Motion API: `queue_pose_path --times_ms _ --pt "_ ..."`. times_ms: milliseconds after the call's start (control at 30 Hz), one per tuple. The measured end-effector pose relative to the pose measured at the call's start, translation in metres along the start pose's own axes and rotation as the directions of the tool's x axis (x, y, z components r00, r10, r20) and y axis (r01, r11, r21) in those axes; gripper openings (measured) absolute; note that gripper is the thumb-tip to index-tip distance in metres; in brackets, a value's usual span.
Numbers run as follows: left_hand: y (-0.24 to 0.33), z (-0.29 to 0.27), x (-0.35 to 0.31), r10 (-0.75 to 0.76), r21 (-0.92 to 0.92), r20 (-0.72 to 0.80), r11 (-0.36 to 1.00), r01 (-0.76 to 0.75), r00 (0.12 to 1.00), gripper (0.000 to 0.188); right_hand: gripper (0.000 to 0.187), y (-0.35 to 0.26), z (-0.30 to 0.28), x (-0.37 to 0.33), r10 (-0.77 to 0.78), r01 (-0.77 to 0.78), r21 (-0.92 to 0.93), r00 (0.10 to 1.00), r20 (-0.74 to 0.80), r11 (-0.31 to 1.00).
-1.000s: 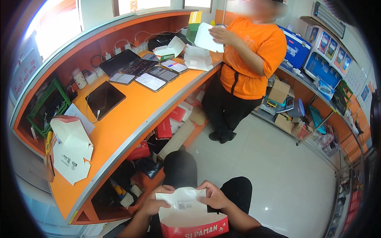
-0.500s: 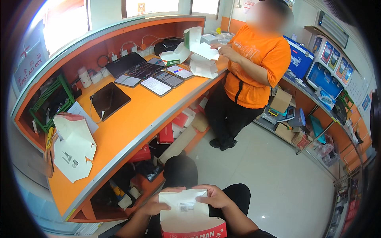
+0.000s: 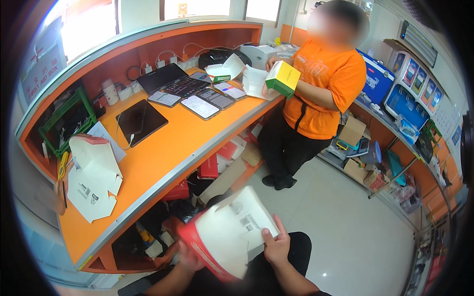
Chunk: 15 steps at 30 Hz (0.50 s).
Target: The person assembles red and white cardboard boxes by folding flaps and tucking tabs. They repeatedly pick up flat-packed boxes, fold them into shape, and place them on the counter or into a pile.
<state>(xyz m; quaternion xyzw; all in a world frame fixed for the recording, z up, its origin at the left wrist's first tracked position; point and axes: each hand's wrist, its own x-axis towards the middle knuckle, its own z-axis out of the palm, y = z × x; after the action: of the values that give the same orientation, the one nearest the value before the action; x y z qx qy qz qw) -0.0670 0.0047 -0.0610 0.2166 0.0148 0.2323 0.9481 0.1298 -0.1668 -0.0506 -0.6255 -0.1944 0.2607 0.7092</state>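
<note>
A white and red cardboard carton (image 3: 232,222), partly unfolded, is tilted above my lap. My left hand (image 3: 189,257), a little blurred, grips it by the red side at the lower left. At the other end my right hand (image 3: 277,242) pinches the white panel's edge, thumb on the near face and fingers behind. Dark print marks the white panel. Across the counter's far end, a person in an orange shirt (image 3: 328,86) holds a yellow and green carton (image 3: 283,79).
On the orange counter (image 3: 158,153) lie a flattened white carton (image 3: 94,182), a tablet (image 3: 141,123), several phones and a laptop (image 3: 160,78). A green basket (image 3: 66,123) stands at its left end. Red cartons (image 3: 208,166) fill the shelf below. Shelving with boxes runs along the right.
My hands have raised the carton from my lap and turned it so its red side faces lower left. The other person's carton has gone from opened-out white to a closed yellow and green box.
</note>
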Motion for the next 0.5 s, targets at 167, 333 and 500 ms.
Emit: queue_pose_path --times_ms 167,333,500 --pt "-0.020 -0.003 0.006 -0.059 0.286 -0.051 0.956 0.072 0.997 0.076 0.084 -0.037 0.014 -0.020 -0.366 0.709 -0.383 0.660 0.656 0.592" --pt "-0.011 0.020 0.018 0.049 0.128 -0.219 0.992 -0.021 0.974 0.073 0.072 -0.040 0.020 -0.022 -0.540 0.671 -0.544 0.736 0.408 0.504" --pt "0.010 0.054 0.029 0.008 -0.020 -0.261 1.000 -0.013 0.965 0.076 0.045 -0.012 -0.004 -0.011 -0.255 0.273 -0.254 0.962 0.102 0.928"
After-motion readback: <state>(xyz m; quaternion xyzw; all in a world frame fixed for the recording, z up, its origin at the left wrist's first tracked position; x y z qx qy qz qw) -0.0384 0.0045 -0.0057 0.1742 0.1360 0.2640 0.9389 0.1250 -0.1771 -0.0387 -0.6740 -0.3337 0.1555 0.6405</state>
